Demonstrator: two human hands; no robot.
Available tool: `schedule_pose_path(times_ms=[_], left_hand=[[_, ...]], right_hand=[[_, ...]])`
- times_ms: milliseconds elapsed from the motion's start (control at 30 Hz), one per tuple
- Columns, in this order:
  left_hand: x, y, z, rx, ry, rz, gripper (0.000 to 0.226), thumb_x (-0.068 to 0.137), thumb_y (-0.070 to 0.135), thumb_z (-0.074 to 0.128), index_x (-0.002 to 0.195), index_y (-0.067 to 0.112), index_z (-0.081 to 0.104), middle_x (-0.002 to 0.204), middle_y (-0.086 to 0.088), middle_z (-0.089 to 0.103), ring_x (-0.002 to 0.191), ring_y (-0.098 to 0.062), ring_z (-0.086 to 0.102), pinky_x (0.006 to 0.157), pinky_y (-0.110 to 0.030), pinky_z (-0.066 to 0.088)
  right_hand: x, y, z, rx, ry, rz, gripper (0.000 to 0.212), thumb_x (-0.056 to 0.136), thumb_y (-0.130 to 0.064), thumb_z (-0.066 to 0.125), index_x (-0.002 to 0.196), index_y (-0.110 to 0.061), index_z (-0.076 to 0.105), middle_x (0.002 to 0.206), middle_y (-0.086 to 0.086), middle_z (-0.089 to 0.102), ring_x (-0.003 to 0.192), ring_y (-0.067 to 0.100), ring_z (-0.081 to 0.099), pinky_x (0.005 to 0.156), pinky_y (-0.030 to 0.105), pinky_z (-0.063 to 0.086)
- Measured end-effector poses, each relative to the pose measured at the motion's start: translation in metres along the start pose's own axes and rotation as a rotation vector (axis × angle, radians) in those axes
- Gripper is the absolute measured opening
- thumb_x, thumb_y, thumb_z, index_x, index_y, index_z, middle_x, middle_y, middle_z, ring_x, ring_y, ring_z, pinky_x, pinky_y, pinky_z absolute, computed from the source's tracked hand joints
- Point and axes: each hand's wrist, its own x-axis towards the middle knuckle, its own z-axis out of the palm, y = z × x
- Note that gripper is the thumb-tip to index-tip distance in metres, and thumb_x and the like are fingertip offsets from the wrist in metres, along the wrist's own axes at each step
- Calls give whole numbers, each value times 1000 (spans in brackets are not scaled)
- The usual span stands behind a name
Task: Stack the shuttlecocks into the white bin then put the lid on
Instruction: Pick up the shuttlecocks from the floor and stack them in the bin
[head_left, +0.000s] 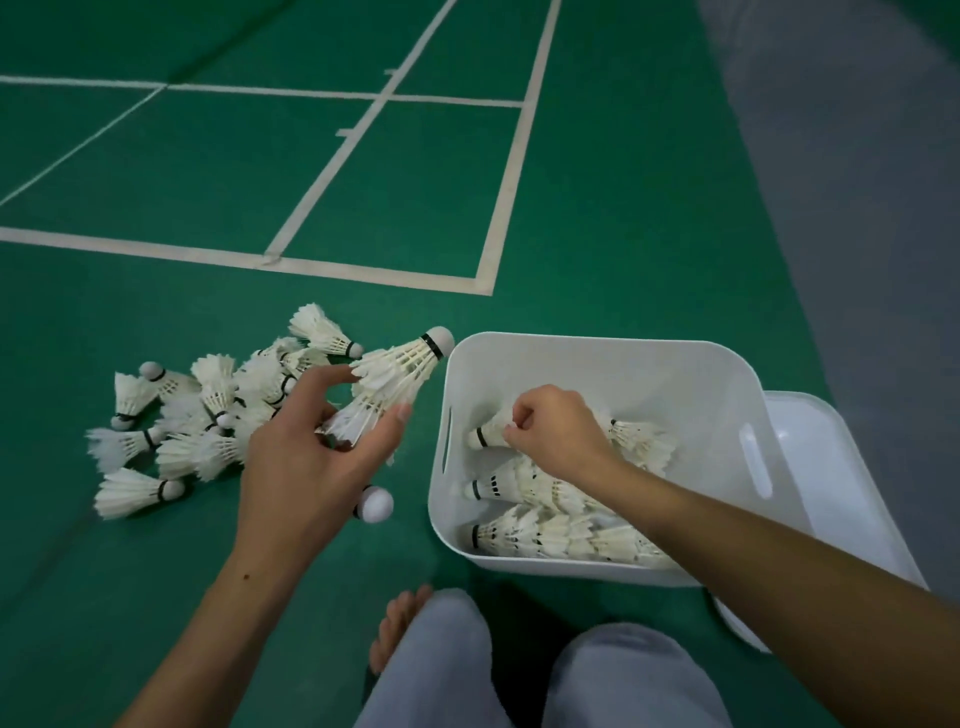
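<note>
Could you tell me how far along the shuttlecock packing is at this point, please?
Partly done. The white bin already holds three nested rows of shuttlecocks. In hand: the left hand holds a short nested stack beside the bin, while the right hand pinches the top row inside it. Left: the loose pile on the floor must still go in, and the lid lies under the bin's right side, not yet fitted.

Green court floor (208, 171), white lines (332, 156), grey mat (857, 182).
</note>
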Motion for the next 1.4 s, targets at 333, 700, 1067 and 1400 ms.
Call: schedule_pose_path(times_ms=[333, 700, 1067, 1400], left_hand=[[26, -12, 21, 91, -123, 52, 56, 75, 69, 78, 122, 45, 59, 77, 9, 67, 65, -14, 66, 60, -43, 57], [40, 1, 13, 499, -179, 376, 59, 77, 73, 73, 126, 43, 60, 100, 12, 75, 65, -9, 51, 53, -27, 44], [48, 16, 24, 587, -227, 535, 69, 82, 81, 59, 142, 46, 53, 110, 9, 76, 83, -22, 75, 57, -31, 55], [46, 1, 22, 295, -143, 296, 44, 81, 68, 72, 108, 34, 69, 91, 16, 65, 71, -13, 59, 59, -33, 49]], right_hand=[[31, -7, 29, -30, -323, 39, 8, 82, -21, 86, 87, -16, 82, 87, 1, 78, 78, 17, 71, 69, 28, 54], [-8, -45, -98, 252, -54, -310, 28, 100, -28, 67, 128, -32, 67, 123, -20, 68, 108, -2, 64, 93, 31, 58], [-5, -48, -89, -83, -223, -483, 71, 90, -39, 80, 147, -53, 39, 136, -8, 61, 111, 8, 62, 96, 33, 52], [-9, 15, -41, -45, 91, -60, 28, 98, -42, 69, 106, -18, 82, 133, 3, 55, 124, 23, 51, 108, 40, 42]])
